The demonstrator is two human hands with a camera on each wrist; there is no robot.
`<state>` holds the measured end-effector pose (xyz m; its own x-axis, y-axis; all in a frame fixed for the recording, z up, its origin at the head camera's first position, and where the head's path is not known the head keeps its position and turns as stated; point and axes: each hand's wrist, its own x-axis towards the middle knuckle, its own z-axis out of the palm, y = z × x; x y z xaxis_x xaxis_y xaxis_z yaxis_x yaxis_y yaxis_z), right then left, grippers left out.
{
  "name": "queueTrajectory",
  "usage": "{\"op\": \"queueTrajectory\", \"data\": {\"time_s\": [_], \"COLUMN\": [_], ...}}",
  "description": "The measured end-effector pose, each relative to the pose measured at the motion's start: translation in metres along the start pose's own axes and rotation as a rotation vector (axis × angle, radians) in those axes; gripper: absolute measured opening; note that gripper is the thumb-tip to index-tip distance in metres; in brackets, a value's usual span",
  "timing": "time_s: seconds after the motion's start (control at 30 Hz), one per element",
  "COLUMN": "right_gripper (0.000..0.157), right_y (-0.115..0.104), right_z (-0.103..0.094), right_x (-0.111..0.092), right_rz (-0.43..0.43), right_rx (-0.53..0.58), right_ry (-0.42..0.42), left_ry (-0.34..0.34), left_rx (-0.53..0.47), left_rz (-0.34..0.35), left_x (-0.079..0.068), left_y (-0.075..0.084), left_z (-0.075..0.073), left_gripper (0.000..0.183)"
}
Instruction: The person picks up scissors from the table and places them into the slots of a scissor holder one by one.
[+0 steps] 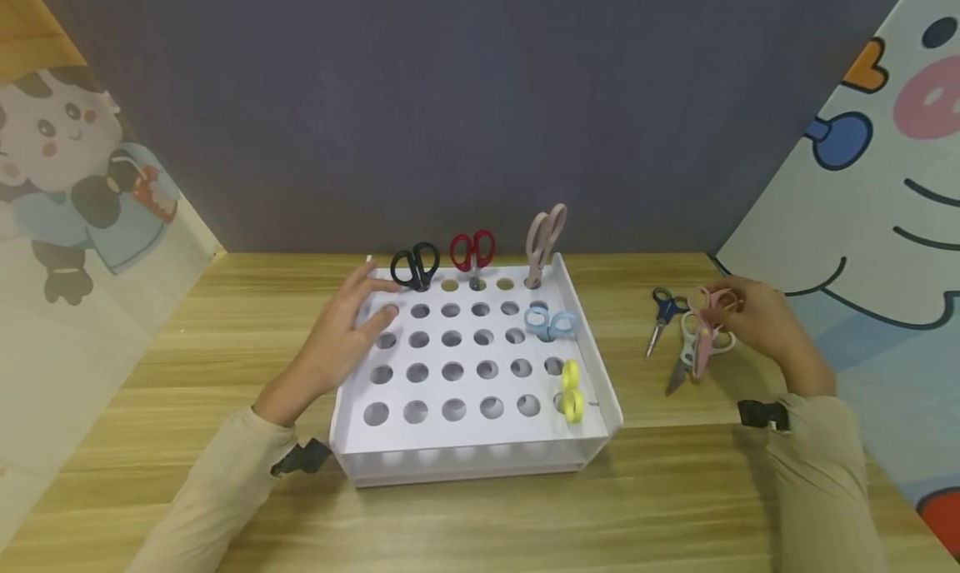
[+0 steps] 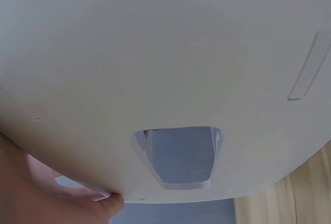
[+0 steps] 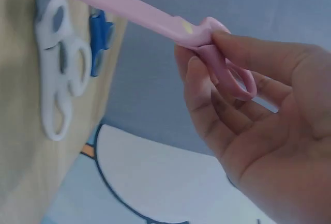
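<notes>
My right hand (image 1: 757, 319) pinches pink scissors (image 3: 134, 9) by the handle loops, thumb against fingers. Their closed blade end is pink-covered and points down in the head view. White-handled scissors (image 1: 687, 348) lie just under them on the table, partly overlapped in the head view. Beside those lie dark blue-handled scissors (image 1: 663, 311). My left hand (image 1: 341, 327) rests on the left edge of a white holed rack (image 1: 468, 394), its fingers fairly straight over the rim. The left wrist view shows the rack's side wall (image 2: 165, 79) with a cut-out, the hand at lower left.
Black scissors (image 1: 414, 266), red scissors (image 1: 472, 251) and pale pink scissors (image 1: 542, 244) stand in the rack's back row. Light blue scissors (image 1: 550, 323) and yellow scissors (image 1: 572, 392) stand along its right side. A grey panel (image 1: 465, 115) rises behind the wooden table (image 1: 480, 523).
</notes>
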<state>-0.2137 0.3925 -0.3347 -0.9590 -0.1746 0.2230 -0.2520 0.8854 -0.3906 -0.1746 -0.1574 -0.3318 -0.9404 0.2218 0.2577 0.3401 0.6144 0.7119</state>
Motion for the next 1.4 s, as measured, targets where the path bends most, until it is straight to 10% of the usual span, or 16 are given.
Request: {"op": "queueTrajectory", "data": {"time_s": [0.8, 1.17, 1.4], "right_gripper": [0.027, 0.036, 0.038], "right_y": [-0.108, -0.149, -0.185], "right_z": [-0.001, -0.024, -0.023], "right_x": [0.001, -0.020, -0.021], "right_rz": [-0.172, -0.388, -0.548], "right_rx": [0.066, 0.078, 0.196], "right_ry": [0.207, 0.478, 0.477], "left_ry": [0.014, 0.028, 0.020], "left_rx": [-0.005, 0.000, 0.004], "left_rz": [-0.007, 0.026, 0.011], "left_x": [-0.006, 0.001, 0.003], "left_y": [-0.006, -0.004, -0.003], "left_z": [-0.002, 0.001, 0.002], "left_gripper": [0.032, 0.031, 0.032]}}
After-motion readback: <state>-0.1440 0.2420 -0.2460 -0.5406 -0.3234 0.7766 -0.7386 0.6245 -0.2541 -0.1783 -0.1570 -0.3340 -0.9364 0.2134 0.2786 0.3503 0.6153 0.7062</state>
